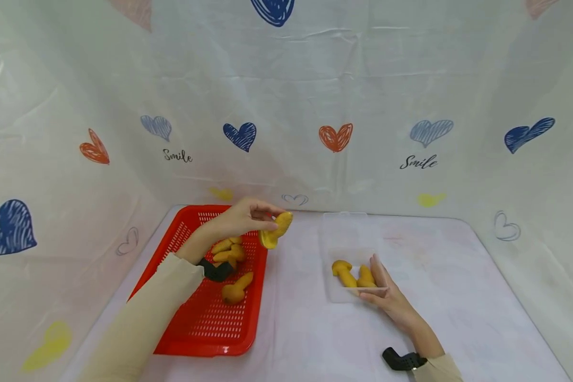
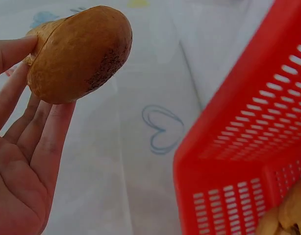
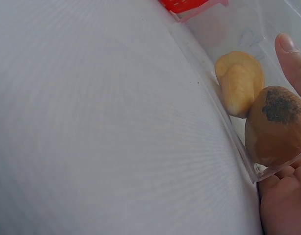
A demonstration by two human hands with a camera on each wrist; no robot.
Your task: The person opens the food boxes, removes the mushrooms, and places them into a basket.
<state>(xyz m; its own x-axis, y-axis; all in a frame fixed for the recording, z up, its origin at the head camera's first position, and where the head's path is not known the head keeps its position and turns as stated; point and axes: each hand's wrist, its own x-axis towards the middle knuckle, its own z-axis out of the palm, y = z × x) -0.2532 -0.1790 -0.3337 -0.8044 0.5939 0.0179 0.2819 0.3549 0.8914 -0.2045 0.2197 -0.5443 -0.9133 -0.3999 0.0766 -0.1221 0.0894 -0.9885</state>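
Observation:
My left hand pinches a yellow-brown mushroom between thumb and fingers, above the right rim of the red basket. In the left wrist view its rounded brown cap has a dark speckled patch. My right hand holds the near right corner of a clear plastic box. Inside the box lie two mushrooms, one at the left and another beside my right fingers. The right wrist view shows a dark patch on the nearer mushroom cap.
The red perforated basket stands at the left with several mushrooms in it; my left forearm hides part of it. The box's clear lid lies open toward the back. A white heart-printed sheet rises behind the white table.

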